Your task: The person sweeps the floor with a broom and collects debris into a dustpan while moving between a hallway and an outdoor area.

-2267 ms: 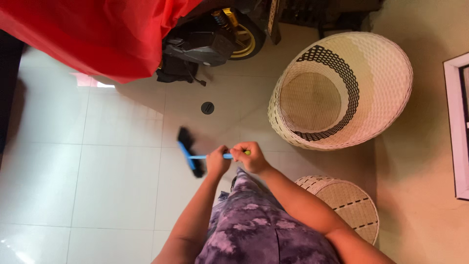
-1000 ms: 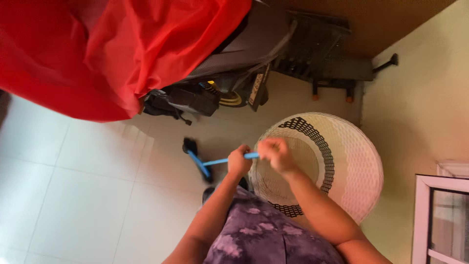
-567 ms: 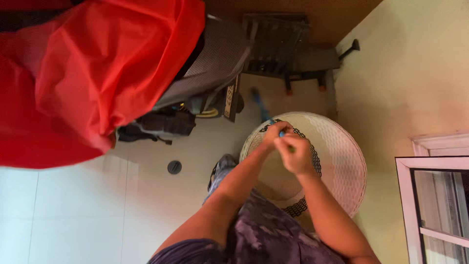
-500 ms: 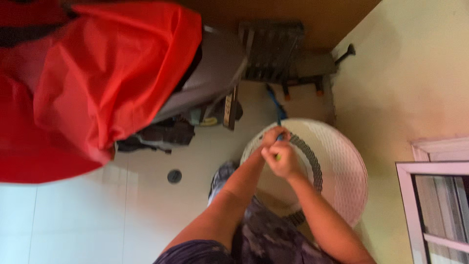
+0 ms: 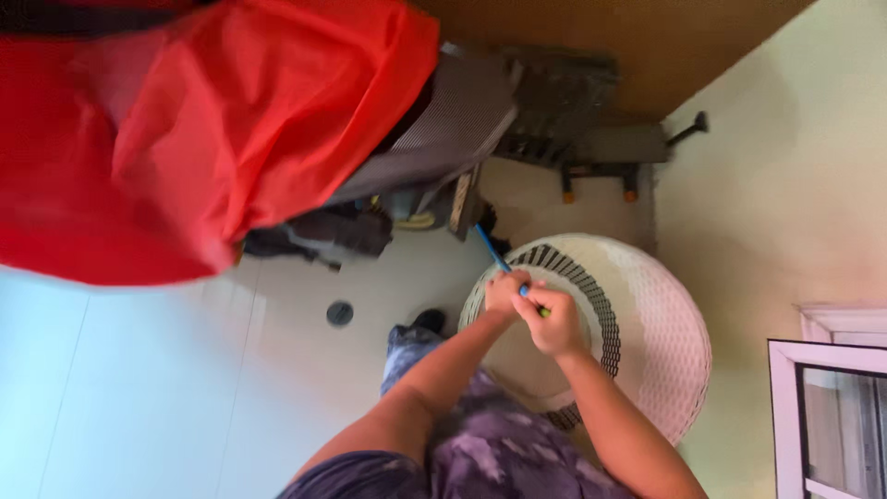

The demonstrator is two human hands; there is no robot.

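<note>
Both my hands grip the blue handle of a broom (image 5: 491, 248) in front of me. My left hand (image 5: 504, 292) holds it lower on the shaft, and my right hand (image 5: 554, 322) closes over the yellow-tipped upper end. The shaft runs up and to the left towards the floor under the parked two-wheeler (image 5: 434, 139); the dark brush head is barely visible near its rear wheel. My hands hover over the rim of a large white woven basket (image 5: 647, 314).
A red cover (image 5: 203, 139) drapes over the two-wheeler at the upper left. A round floor drain (image 5: 339, 313) sits in the pale tiles. A dark metal stand (image 5: 591, 139) is against the back wall. A cream wall and a window frame (image 5: 832, 407) are on the right.
I have turned from the open tiles towards the corner. The broom swung from pointing left across the floor to pointing up towards the two-wheeler's rear. Both hands kept their grip.
</note>
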